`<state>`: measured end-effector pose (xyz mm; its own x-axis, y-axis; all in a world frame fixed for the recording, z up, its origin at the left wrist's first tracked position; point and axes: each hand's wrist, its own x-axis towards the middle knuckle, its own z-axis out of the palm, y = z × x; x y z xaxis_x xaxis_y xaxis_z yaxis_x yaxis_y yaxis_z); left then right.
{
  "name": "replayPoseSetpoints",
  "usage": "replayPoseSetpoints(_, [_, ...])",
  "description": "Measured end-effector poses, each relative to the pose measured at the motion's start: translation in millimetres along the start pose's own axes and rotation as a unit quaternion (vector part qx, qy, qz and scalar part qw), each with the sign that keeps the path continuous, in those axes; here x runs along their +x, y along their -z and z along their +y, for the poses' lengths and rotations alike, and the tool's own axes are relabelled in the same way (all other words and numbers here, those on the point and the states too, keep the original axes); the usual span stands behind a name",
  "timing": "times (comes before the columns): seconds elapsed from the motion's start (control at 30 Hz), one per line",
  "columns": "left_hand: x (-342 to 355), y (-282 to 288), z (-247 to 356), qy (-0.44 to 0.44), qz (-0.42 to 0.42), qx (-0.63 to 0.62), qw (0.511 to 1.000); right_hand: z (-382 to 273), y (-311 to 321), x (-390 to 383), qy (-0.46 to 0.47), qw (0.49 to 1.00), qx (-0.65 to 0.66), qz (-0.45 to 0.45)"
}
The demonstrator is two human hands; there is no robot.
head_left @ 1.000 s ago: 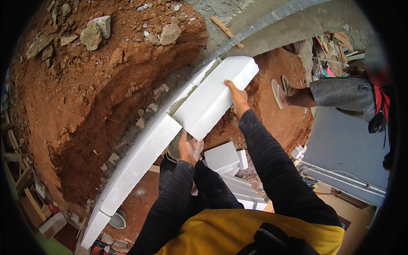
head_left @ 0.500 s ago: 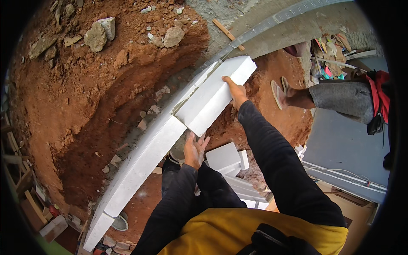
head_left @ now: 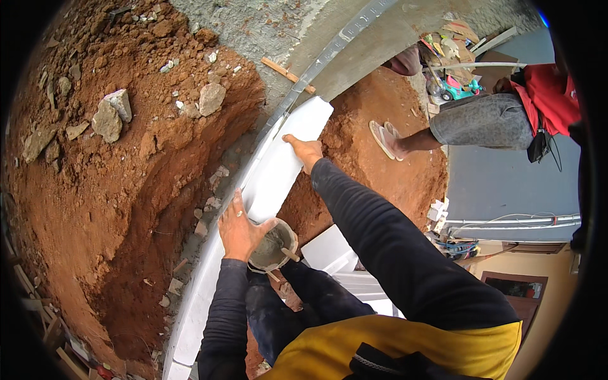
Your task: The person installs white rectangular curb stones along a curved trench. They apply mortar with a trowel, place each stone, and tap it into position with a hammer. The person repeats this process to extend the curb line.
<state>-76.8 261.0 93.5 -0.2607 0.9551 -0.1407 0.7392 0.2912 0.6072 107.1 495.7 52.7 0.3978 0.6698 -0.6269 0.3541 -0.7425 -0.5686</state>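
My right hand (head_left: 306, 153) grips the near edge of a white block (head_left: 275, 177) that lies along the top of a low wall of similar blocks (head_left: 193, 323). My left hand (head_left: 242, 231) rests with fingers spread at the block's lower end, over the join with the neighbouring block, its fingertips touching the white surface. Just right of my left hand is a round bucket (head_left: 275, 240) of grey mortar with a tool handle sticking out. A metal straightedge (head_left: 329, 54) runs on beyond the far end of the held block.
Red soil with rocks (head_left: 111, 120) banks the left side. A person (head_left: 481, 120) in shorts and sandals is at right, near piled debris (head_left: 459, 63). Spare white blocks (head_left: 326, 247) lie below the wall. A wooden stake (head_left: 288, 73) crosses near the straightedge.
My left hand has moved up and left from beneath the block's end onto the wall at the join. The view has shifted, showing more of the bucket. My right hand keeps its grip.
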Motion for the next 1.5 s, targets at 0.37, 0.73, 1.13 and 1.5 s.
replayPoseSetpoints(0.37, [50,-7,-41,0.144,-0.187,-0.173,0.956,-10,-22,0,0.033,0.997,-0.067,0.008])
replayPoseSetpoints(0.73, [48,-20,-59,0.153,-0.202,-0.205,0.945,16,-29,-14,0.122,0.992,-0.003,0.007])
replayPoseSetpoints(1.13, [51,-11,-47,0.234,-0.222,-0.299,0.898,30,-53,-10,0.186,0.977,0.086,0.056])
replayPoseSetpoints(1.5, [49,-5,-93,0.252,-0.254,-0.362,0.861,31,-54,-7,0.184,0.971,0.146,0.045])
